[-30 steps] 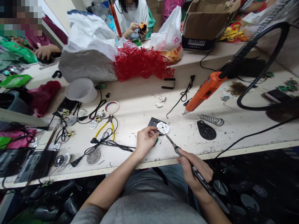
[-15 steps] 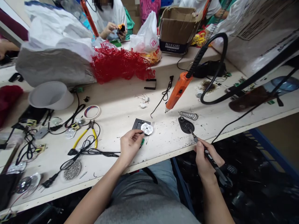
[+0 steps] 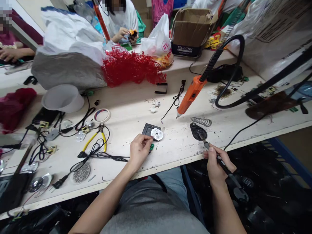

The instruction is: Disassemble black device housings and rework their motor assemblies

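My left hand [image 3: 140, 149] pinches the edge of a small white round LED board [image 3: 156, 134] above a black square plastic housing [image 3: 146, 129]. A green circuit board [image 3: 151, 148] shows just by its fingertips, and a black cable [image 3: 114, 158] runs leftward from under that hand. At the table's front edge, my right hand [image 3: 218, 162] grips a soldering iron [image 3: 223, 165] like a pen. The iron's tip touches or lies over the black dish of a soldering stand [image 3: 198, 132]; its exact contact is hard to see. Behind the dish lies the stand's wire coil [image 3: 201, 121].
An orange electric screwdriver [image 3: 191, 97] hangs over the table on a black hose. Leftward are yellow-handled cutters [image 3: 97, 139], a tape roll [image 3: 101, 115], a white bowl [image 3: 62, 99] and a solder-wire coil [image 3: 81, 172]. Red netting [image 3: 131, 66] lies behind; a co-worker [image 3: 122, 22] sits opposite.
The view has shifted slightly, so everything appears a little further right. Both hands keep their holds, the left on the LED board and the right on the soldering iron at the dish.
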Demonstrator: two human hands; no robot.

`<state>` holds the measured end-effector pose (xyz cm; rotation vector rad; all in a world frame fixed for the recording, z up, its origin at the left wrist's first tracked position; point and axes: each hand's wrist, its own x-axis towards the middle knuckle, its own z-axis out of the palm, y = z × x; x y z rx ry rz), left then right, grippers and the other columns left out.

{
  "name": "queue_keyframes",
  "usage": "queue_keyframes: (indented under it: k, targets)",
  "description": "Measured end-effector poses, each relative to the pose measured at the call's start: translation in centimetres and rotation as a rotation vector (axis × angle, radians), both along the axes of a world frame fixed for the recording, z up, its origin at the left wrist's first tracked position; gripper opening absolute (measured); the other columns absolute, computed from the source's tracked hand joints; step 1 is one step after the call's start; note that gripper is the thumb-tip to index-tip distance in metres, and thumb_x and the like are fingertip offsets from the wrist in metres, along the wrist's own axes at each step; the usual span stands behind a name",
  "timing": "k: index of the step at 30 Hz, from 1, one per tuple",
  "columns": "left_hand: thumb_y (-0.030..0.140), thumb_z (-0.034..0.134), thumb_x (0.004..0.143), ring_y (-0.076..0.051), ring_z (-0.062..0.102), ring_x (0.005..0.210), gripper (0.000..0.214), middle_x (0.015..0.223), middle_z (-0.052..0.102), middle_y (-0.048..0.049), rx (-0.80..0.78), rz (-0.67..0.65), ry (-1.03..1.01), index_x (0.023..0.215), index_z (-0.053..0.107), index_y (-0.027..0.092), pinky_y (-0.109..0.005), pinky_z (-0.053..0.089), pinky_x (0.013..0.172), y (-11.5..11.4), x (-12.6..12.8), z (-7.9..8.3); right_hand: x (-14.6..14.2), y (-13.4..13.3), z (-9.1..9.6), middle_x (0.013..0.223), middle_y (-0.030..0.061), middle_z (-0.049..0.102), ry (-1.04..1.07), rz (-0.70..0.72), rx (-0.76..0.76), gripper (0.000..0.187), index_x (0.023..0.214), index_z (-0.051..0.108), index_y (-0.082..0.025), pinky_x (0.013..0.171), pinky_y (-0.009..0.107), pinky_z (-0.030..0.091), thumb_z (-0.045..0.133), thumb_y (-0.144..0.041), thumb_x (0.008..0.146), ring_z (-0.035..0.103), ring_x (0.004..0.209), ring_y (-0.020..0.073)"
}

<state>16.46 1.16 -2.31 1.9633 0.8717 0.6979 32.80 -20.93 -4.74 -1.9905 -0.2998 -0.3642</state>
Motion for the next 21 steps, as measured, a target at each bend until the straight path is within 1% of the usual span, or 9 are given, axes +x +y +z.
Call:
queue_keyframes:
  k: [4,7,10,11,13,15,17,19,21]
  targets:
    - [0.024,0.063,0.086,-0.013,0.061,0.069,0.009,0.082,0.064,-0.001,0.132,-0.038,-0.049,0.079,0.068,0.021,-0.024,0.05,0.062,-0.2,-0.1,-0.1,-0.2,-0.3,0.5,0.066,0.0064,0.074,-0.049,-0.011,-0.104,0.035,0.097,0.077,-0.013,0.064,0.032,0.058,0.063,-0.044,0.09,0.071,0.058,0.0205]
    - [0.018,0.064,0.085,-0.012,0.06,0.072,0.007,0.082,0.061,-0.0003,0.207,-0.063,-0.047,0.079,0.066,0.021,-0.024,0.05,0.064,-0.4,0.0,-0.3,-0.6,-0.5,1.3,0.067,0.0064,0.074,-0.152,-0.021,-0.172,0.032,0.098,0.078,-0.014,0.062,0.031,0.057,0.062,-0.041,0.092,0.071,0.058,0.0202]
    - [0.015,0.066,0.082,-0.012,0.059,0.071,0.008,0.083,0.059,0.0001,0.25,-0.039,-0.014,0.077,0.065,0.021,-0.024,0.048,0.062,-0.6,0.4,-0.5,-1.5,-0.5,2.1,0.068,0.0055,0.075,-0.197,0.019,-0.149,0.028,0.1,0.077,-0.014,0.057,0.028,0.057,0.062,-0.037,0.093,0.071,0.055,0.0187]
    - [0.014,0.065,0.082,-0.012,0.059,0.07,0.009,0.083,0.059,0.0001,0.263,-0.026,-0.001,0.076,0.065,0.021,-0.024,0.048,0.061,-0.7,0.5,-0.5,-1.9,-0.4,2.3,0.068,0.0051,0.075,-0.21,0.057,-0.137,0.027,0.101,0.076,-0.014,0.055,0.028,0.057,0.062,-0.035,0.093,0.071,0.054,0.0181]
    - [0.013,0.065,0.082,-0.012,0.058,0.07,0.009,0.085,0.058,-0.0002,0.287,-0.004,0.016,0.076,0.065,0.02,-0.024,0.048,0.061,-0.9,0.7,-0.6,-3.0,-0.2,2.5,0.07,0.0044,0.076,-0.246,0.183,-0.134,0.023,0.102,0.075,-0.015,0.056,0.027,0.058,0.061,-0.031,0.094,0.072,0.055,0.0176]
    - [0.013,0.063,0.082,-0.011,0.058,0.069,0.009,0.087,0.057,-0.0007,0.301,0.016,0.012,0.076,0.065,0.02,-0.024,0.049,0.061,-1.0,0.9,-0.6,-4.2,0.3,2.7,0.076,0.0041,0.078,-0.285,0.341,-0.125,0.018,0.105,0.074,-0.017,0.059,0.027,0.059,0.062,-0.026,0.093,0.073,0.059,0.0168]
    - [0.013,0.064,0.082,-0.01,0.057,0.066,0.009,0.09,0.056,-0.001,0.308,0.031,0.002,0.076,0.065,0.02,-0.023,0.05,0.06,-1.0,0.9,-0.8,-5.4,1.0,2.8,0.083,0.0043,0.079,-0.332,0.477,-0.067,0.019,0.108,0.072,-0.019,0.063,0.027,0.061,0.063,-0.019,0.092,0.073,0.063,0.0159]
    - [0.014,0.064,0.082,-0.008,0.056,0.063,0.009,0.092,0.055,-0.0012,0.307,0.038,-0.009,0.075,0.065,0.019,-0.023,0.05,0.059,-1.0,1.0,-1.0,-6.5,1.9,2.9,0.086,0.0047,0.079,-0.36,0.576,0.003,0.022,0.111,0.071,-0.019,0.064,0.026,0.062,0.063,-0.013,0.091,0.073,0.064,0.015]
    - [0.013,0.064,0.081,-0.008,0.056,0.063,0.009,0.093,0.056,-0.0013,0.299,0.032,-0.023,0.074,0.064,0.019,-0.023,0.051,0.059,-0.9,1.0,-1.3,-7.2,3.0,2.9,0.085,0.0045,0.078,-0.378,0.639,0.051,0.024,0.112,0.07,-0.019,0.063,0.024,0.061,0.061,-0.011,0.091,0.073,0.064,0.0144]
